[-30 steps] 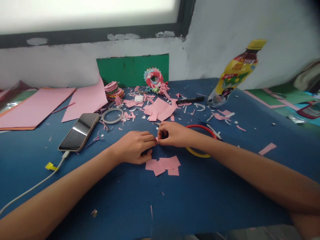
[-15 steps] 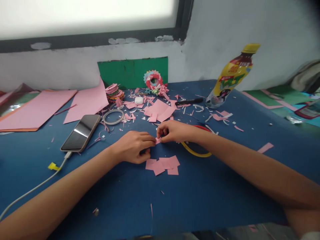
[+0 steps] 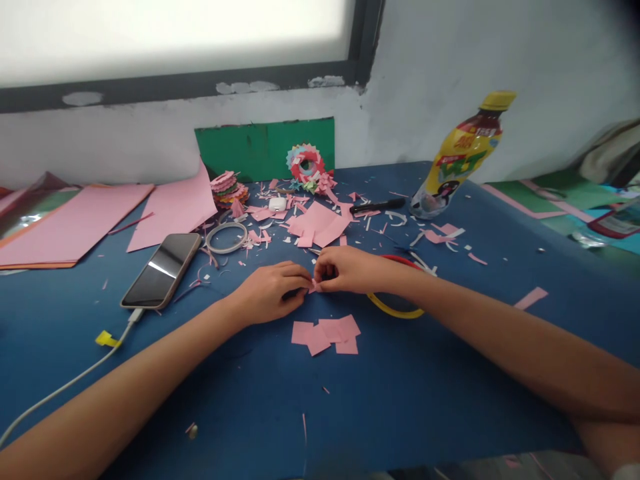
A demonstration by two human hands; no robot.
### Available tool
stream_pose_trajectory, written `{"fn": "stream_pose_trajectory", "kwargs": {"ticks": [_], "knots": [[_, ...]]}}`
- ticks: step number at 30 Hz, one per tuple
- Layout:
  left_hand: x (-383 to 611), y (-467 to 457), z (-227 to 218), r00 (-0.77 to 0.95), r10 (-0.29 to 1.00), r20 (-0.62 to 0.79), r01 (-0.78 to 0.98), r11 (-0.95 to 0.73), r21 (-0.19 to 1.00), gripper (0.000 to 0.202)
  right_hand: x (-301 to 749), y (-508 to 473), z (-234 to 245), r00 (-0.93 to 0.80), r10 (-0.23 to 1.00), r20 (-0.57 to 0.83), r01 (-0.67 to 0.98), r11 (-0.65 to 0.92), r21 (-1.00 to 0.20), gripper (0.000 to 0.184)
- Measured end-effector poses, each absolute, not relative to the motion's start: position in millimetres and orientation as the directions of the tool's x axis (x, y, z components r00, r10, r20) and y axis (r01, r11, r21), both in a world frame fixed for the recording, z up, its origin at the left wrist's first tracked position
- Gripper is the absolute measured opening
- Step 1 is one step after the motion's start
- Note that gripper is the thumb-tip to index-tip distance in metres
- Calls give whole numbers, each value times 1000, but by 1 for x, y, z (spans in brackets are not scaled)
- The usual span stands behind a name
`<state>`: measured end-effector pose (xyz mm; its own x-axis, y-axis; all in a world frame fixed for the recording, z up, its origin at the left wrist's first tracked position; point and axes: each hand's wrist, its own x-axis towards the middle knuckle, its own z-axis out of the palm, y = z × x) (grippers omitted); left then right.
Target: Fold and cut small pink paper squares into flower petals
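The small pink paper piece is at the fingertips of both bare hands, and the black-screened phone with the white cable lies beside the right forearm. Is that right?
Not quite: in the head view, the black-screened phone with the white cable lies beside the left forearm. The small pink paper piece is indeed at the fingertips of the left hand and right hand.

Can see little of the small pink paper piece (image 3: 313,287), covered by fingers of the left hand (image 3: 270,293) and the right hand (image 3: 343,269); cannot tell its folds. Cannot follow the red-and-yellow ring (image 3: 395,313) behind the right forearm (image 3: 430,285). Find the white cable (image 3: 65,379) cut off by the left edge, the window (image 3: 175,33) by the top. Cannot read the blurred bottle label (image 3: 465,153).
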<state>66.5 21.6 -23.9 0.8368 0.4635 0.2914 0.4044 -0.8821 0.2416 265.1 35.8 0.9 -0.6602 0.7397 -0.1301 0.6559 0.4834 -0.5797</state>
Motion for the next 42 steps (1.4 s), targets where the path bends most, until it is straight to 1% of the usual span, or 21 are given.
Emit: {"fn": "stream_pose_trajectory", "kwargs": {"ticks": [2, 7, 11, 14, 18, 25, 28, 32, 34, 36, 38, 42], "knots": [[67, 22, -24, 831, 485, 272, 429, -870, 243, 23, 264, 35, 1, -661, 740, -125, 663, 499, -557, 10], [68, 22, -22, 821, 517, 243, 471, -853, 225, 25, 264, 35, 2, -674, 721, -161, 663, 495, -561, 9], [68, 21, -21, 820, 516, 247, 470, -854, 225, 23, 268, 35, 4, -760, 640, -116, 593, 609, -527, 8], [68, 20, -21, 813, 519, 266, 476, -854, 212, 22, 271, 34, 5, -795, 595, -118, 565, 656, -500, 11], [70, 18, -24, 796, 535, 281, 500, -844, 193, 23, 271, 32, 6, -784, 609, -120, 581, 651, -488, 8], [74, 16, -24, 778, 562, 282, 532, -827, 181, 24, 270, 27, 9, -756, 632, -170, 624, 618, -478, 8], [75, 13, -23, 777, 557, 294, 537, -829, 155, 24, 271, 28, 10, -755, 634, -170, 622, 609, -493, 10], [76, 11, -23, 779, 530, 334, 534, -841, 88, 26, 273, 29, 10, -781, 602, -163, 576, 597, -558, 14], [76, 10, -22, 793, 507, 339, 515, -854, 73, 27, 275, 29, 11, -799, 582, -154, 550, 601, -580, 14], [75, 10, -21, 807, 491, 328, 491, -866, 89, 27, 276, 28, 14, -818, 555, -151, 525, 613, -590, 14], [75, 11, -20, 809, 502, 307, 483, -864, 142, 26, 275, 26, 15, -829, 541, -144, 508, 621, -597, 13], [78, 10, -20, 763, 588, 270, 533, -808, 252, 18, 270, 24, 14, -796, 595, -111, 545, 627, -556, 12]]}}
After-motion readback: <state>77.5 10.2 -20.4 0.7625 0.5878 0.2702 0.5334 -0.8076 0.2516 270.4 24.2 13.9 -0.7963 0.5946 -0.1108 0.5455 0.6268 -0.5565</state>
